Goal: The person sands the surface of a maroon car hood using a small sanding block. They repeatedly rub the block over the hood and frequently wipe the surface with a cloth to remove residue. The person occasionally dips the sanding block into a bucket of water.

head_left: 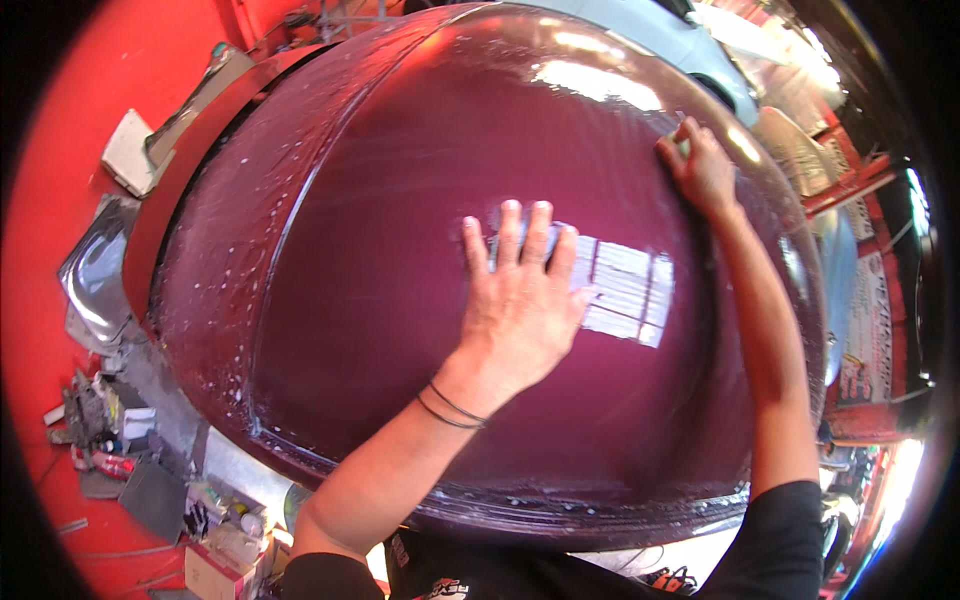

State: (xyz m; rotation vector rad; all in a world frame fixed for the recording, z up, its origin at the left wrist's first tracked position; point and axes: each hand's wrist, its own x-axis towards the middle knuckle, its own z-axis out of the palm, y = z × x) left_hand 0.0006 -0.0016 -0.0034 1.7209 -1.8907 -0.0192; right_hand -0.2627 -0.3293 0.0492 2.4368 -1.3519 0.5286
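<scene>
A wet, glossy maroon car panel (400, 220), broad and curved like a roof, fills the middle of the head view. My left hand (525, 310) lies on it with the fingers spread, beside a bright window-like reflection. Farther off to the right, my right hand (708, 172) is closed around a small pale-green block (683, 147) against the panel near its right edge. Most of the block is hidden by my fingers, so I cannot tell whether it is sponge or something harder. Water drops and whitish streaks dot the panel's left part, past a long seam (290, 215).
A light blue car (660, 35) stands beyond the far edge. On the red floor (60, 260) at the left lie a shiny bent metal part (105, 270) and scattered clutter. A cardboard box (215, 572) sits at lower left. Printed banners (868, 320) hang at the right.
</scene>
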